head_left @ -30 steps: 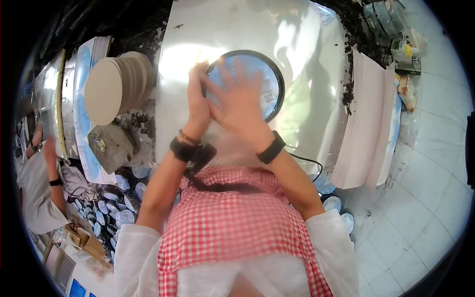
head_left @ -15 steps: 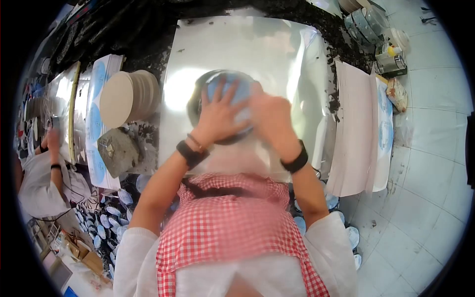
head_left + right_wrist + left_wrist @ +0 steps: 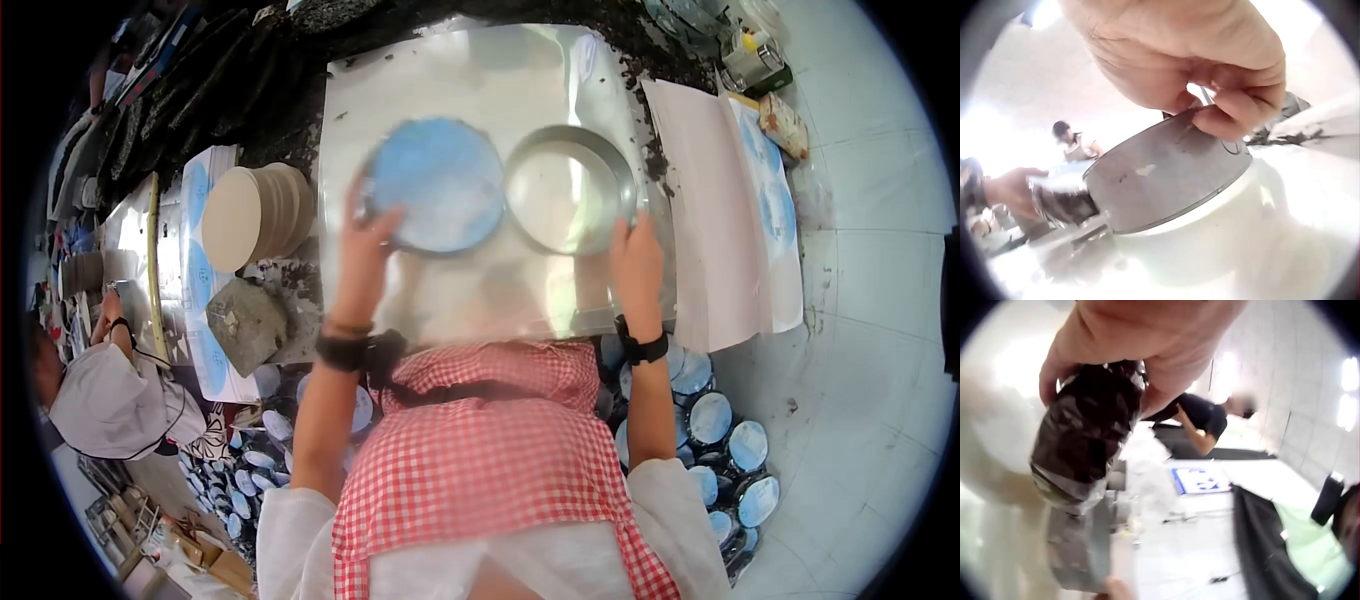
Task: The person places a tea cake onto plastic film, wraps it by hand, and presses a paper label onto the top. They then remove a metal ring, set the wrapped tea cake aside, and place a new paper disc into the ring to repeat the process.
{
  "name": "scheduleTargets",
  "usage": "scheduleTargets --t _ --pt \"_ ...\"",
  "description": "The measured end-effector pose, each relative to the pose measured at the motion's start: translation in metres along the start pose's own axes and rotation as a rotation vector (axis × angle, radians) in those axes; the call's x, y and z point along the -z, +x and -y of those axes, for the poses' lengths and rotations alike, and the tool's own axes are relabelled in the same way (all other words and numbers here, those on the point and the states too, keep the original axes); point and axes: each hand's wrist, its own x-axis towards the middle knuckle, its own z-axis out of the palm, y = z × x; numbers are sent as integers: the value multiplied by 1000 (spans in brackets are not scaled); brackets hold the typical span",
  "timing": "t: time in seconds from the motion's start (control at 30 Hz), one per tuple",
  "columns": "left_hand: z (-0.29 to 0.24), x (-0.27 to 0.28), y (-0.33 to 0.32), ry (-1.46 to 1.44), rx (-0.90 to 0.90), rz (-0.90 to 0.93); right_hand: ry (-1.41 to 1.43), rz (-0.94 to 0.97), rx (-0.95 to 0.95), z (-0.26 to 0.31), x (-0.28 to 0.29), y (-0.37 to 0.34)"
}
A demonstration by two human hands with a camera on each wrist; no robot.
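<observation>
A round, flat packet [image 3: 435, 185] with a blue and white top is held by my left hand [image 3: 362, 265], thumb and fingers round its left edge. The left wrist view shows dark, crinkled stuff under clear plastic along the side of this packet [image 3: 1079, 440]. Just right of it a metal ring [image 3: 627, 180] stands on the shiny sheet [image 3: 450, 70], which shows through its middle. My right hand [image 3: 640, 270] pinches the ring's near right wall; the right wrist view shows thumb and fingers over the upper rim of the ring [image 3: 1172, 172].
Left of the sheet stand a stack of round card discs [image 3: 232, 222] and a rough stone block [image 3: 247, 325]. Stacked paper sheets [image 3: 700, 210] lie right. Dark strips [image 3: 190, 105] pile up at the back left. Several blue-topped packets [image 3: 710, 417] lie below; another person [image 3: 120, 400] works at left.
The ring, earlier around the packet, now stands apart at its right, with my right hand on it. My left hand has gone from lying flat on the packet to gripping its left edge.
</observation>
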Motion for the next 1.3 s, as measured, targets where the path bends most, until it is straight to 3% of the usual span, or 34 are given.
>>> scheduleTargets --t 0.03,0.1,0.13,0.23,0.27,0.33,0.37,0.4,0.47,0.53,0.63,0.7,0.77,0.8,0.83,0.87,0.9,0.93,1.0,1.07,1.13,1.2,1.3 --pt "-8 27 -20 188 -188 5 -22 -130 135 9 -2 -4" --pt "-26 68 -44 474 -466 52 4 -164 458 29 2 -11" --pt "-37 72 -47 398 -434 164 16 -179 619 35 1 -13" --pt "-56 82 -60 160 -321 453 -6 7 793 41 -29 -14" --pt "-59 84 -62 78 -289 540 -3 -16 785 42 -34 -10" --pt "-53 63 -41 548 -383 798 -38 6 772 41 -34 -5" --pt "9 56 -36 727 -522 758 -52 9 768 42 -35 1" --pt "41 45 -36 930 -455 754 -53 12 770 42 -34 1" --pt "82 50 -37 935 -442 681 -58 14 770 41 -32 2" --pt "86 49 -40 841 -398 593 -41 11 763 42 -35 1" --pt "76 50 -25 717 -285 616 95 119 750 43 -17 4" --pt "53 55 -2 756 -276 765 308 311 733 49 26 5" --pt "13 34 29 1193 -307 708 615 585 696 56 75 0" --pt "42 34 51 924 -595 429 668 675 818 57 75 -2" --pt "-1 19 67 891 -404 363 720 759 943 61 72 0" --pt "-38 8 71 680 -577 315 771 839 1068 68 68 2" --pt "-63 5 68 483 -464 346 581 850 1060 80 60 2" --pt "-82 7 60 550 -507 369 394 862 1049 93 50 3" --pt "-93 16 40 626 -570 409 285 447 1135 81 -17 5" --pt "-63 24 25 721 -926 327 268 541 917 102 -35 8" --pt "-29 39 9 838 -1115 299 405 526 900 104 -66 -10" --pt "3 51 -9 941 -1220 313 528 445 957 94 -74 -42" --pt "35 63 -36 1190 -1156 333 424 406 886 101 -3 -49"
